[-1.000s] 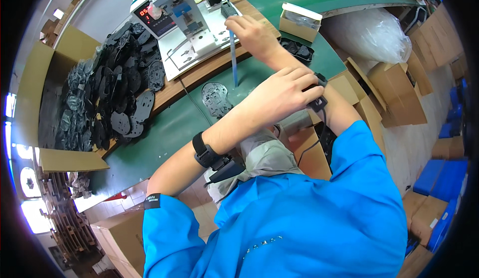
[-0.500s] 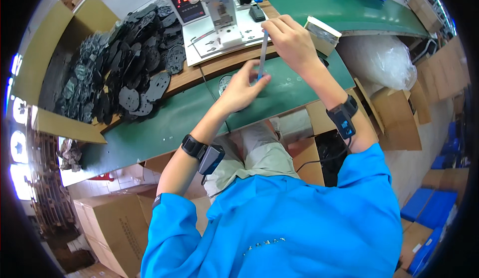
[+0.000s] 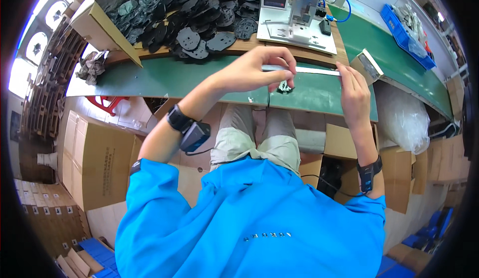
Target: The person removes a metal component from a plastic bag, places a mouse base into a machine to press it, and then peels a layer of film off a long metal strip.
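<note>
A thin, pale, straight strip (image 3: 317, 71) is stretched nearly level between my two hands, above the green table. At its left end, my left hand (image 3: 259, 68) has its fingers curled around it. My right hand (image 3: 355, 96) pinches the other end between thumb and fingertips. What the strip is made of cannot be made out. On the table below my left fingers lies a small dark piece with a pale, shiny pattern (image 3: 284, 87), partly covered by the hand. Just beyond my hands stands a white bench machine (image 3: 302, 16) with a red lit display.
Dark flat plates (image 3: 199, 16) are heaped at the far left beside cardboard (image 3: 107, 31). A small open box (image 3: 367, 66) stands near my right hand. Further right are a blue bin (image 3: 406, 38) and a clear plastic bag (image 3: 401, 113). Beneath the table's left end is a red stool (image 3: 106, 104).
The strip has turned from steep to nearly level, and more of it shows between my hands. My right hand has moved outward and nearer to me. The whole view has swung.
</note>
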Tool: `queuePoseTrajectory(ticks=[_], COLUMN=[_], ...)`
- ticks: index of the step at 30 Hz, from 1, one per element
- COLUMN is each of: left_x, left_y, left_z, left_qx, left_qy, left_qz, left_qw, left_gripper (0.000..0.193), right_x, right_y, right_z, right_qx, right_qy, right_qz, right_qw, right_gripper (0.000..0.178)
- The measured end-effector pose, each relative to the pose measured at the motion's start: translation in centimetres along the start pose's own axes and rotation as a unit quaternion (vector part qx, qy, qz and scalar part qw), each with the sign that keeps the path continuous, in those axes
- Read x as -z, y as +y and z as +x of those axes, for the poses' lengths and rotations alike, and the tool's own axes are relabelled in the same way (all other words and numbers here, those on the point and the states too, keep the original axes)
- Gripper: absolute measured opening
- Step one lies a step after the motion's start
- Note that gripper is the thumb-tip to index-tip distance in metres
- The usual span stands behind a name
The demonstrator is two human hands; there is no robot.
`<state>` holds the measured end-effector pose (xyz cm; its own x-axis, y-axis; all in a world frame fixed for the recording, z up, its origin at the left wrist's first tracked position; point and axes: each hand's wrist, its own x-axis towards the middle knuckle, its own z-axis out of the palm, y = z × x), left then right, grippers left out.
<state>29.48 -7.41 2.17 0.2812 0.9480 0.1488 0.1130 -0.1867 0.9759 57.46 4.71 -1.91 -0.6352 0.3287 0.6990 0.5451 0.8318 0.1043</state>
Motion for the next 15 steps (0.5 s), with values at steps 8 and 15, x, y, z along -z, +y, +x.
queuePoseTrajectory(ticks=[8,15], left_x=[0.6,4.1], left_y=[3.3,3.1], left_z=[-4.8,-3.8], left_qx=[-0.067,-0.082], left_qy=[0.057,0.079], left_qz=[-0.059,0.093], left_qw=[0.994,0.989], left_gripper=[0.022,0.029], right_x=[1.2,0.7], right_y=[-4.7,-5.8], right_z=[0.1,0.8], right_qx=[0.054,-0.01], right_qy=[-0.016,-0.174], right_qz=[0.153,0.358], right_qw=[0.987,0.917], right_gripper=[0.051,0.049])
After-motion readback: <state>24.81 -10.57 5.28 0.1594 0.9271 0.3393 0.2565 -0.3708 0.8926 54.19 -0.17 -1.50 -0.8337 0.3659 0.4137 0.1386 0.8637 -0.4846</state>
